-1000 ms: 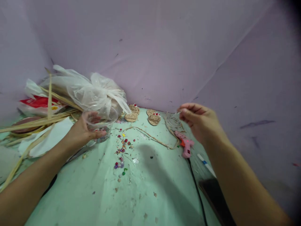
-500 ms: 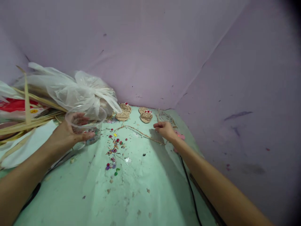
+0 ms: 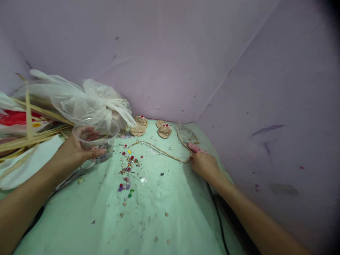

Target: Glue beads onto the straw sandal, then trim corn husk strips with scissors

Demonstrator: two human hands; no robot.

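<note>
My left hand (image 3: 75,150) is wrapped round a clear plastic cup (image 3: 96,137) that has small beads at its bottom. The cup stands on the green table (image 3: 148,219) at the left. My right hand (image 3: 204,164) rests on the table at the right, closed over the pink glue gun (image 3: 196,148), whose tip pokes out beyond my fingers. Coloured beads (image 3: 129,170) lie scattered between my two hands. A braided straw cord (image 3: 159,150) runs across the table toward the glue gun.
A white plastic bag (image 3: 79,101) and long straw strips (image 3: 32,136) lie at the left. Two small woven straw pieces (image 3: 151,128) sit at the back by the purple cloth wall. A coil of cord (image 3: 187,134) lies near the gun. A black cable (image 3: 217,219) runs back along the right edge.
My right hand came down from the air to the table, then pulled back and closed over the glue gun. My left hand has stayed on the cup.
</note>
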